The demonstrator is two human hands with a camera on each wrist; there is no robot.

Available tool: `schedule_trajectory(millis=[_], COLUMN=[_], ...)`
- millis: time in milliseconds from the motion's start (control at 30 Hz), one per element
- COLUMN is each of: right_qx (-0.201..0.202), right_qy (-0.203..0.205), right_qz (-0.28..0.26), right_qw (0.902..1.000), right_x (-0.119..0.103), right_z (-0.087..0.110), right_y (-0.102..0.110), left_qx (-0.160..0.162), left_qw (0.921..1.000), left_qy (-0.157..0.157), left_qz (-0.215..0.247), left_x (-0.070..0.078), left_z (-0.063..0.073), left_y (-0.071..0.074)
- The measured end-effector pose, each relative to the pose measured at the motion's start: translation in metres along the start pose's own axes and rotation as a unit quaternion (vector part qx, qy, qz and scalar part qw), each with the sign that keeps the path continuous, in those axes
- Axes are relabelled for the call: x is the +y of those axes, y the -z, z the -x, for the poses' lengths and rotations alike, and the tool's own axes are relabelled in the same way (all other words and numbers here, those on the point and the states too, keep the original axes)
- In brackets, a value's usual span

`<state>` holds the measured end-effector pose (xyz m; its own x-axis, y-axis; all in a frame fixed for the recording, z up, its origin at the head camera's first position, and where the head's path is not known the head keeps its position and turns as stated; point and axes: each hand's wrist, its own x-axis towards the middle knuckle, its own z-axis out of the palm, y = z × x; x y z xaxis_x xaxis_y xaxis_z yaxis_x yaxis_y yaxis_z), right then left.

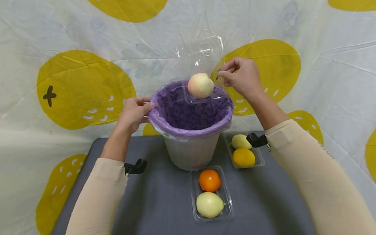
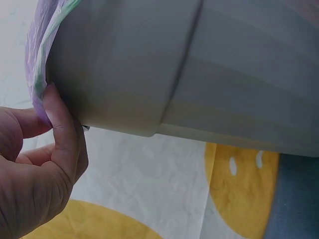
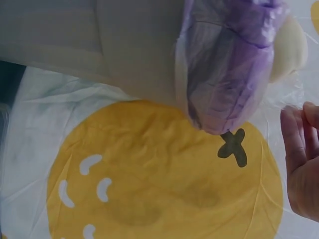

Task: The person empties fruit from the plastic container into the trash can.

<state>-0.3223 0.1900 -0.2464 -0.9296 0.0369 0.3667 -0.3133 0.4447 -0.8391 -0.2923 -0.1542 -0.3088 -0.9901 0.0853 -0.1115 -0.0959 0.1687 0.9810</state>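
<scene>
A pale trash bin (image 1: 192,151) stands upright, lined with a purple trash bag (image 1: 193,132) folded over its rim. At the left of that rim, my left hand (image 1: 133,114) pinches the bag and edge between thumb and fingers; the left wrist view shows the fingers on the bin's outer side (image 2: 119,64). My right hand (image 1: 245,76) pinches the right edge of a clear plastic tray (image 1: 204,45) above the bin's mouth. The tray is tipped up steeply, and a peach (image 1: 200,85) sits at its lower part, overlapping the bin's far rim in the head view.
In front of the bin, another clear tray (image 1: 228,202) holds an orange fruit (image 1: 209,180) and a pale green fruit (image 1: 209,204). Right of the bin, a third tray (image 1: 260,159) holds two yellow fruits, one a lemon (image 1: 244,158). A patterned cloth hangs behind the grey table (image 1: 155,214).
</scene>
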Motion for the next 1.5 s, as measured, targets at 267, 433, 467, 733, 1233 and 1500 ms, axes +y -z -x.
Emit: schedule_trajectory(millis=[267, 433, 467, 733, 1233, 1500], right_qx=[0.03, 0.043, 0.043, 0.058, 0.085, 0.084], right_qy=[0.02, 0.033, 0.035, 0.066, 0.095, 0.086], right_qz=[0.028, 0.057, 0.062, 0.118, 0.11, 0.097], right_qw=[0.9989, 0.997, 0.9965, 0.9891, 0.9856, 0.988], right_x=[0.004, 0.007, 0.008, 0.012, 0.019, 0.015], right_z=[0.001, 0.0, 0.0, 0.002, 0.005, 0.005], right_y=[-0.005, -0.008, -0.009, -0.017, -0.03, -0.031], left_qx=[0.0, -0.002, -0.003, -0.003, -0.004, -0.002], left_qw=[1.0, 1.0, 1.0, 1.0, 1.0, 1.0], left_qy=[0.002, 0.0, 0.0, -0.001, 0.002, 0.004], left_qz=[-0.001, 0.002, 0.003, 0.005, 0.005, 0.007], left_x=[0.0, 0.0, 0.0, 0.0, -0.002, -0.001], left_z=[0.001, 0.001, 0.002, 0.003, 0.005, 0.006], left_y=[0.0, 0.0, 0.0, 0.0, 0.001, 0.003])
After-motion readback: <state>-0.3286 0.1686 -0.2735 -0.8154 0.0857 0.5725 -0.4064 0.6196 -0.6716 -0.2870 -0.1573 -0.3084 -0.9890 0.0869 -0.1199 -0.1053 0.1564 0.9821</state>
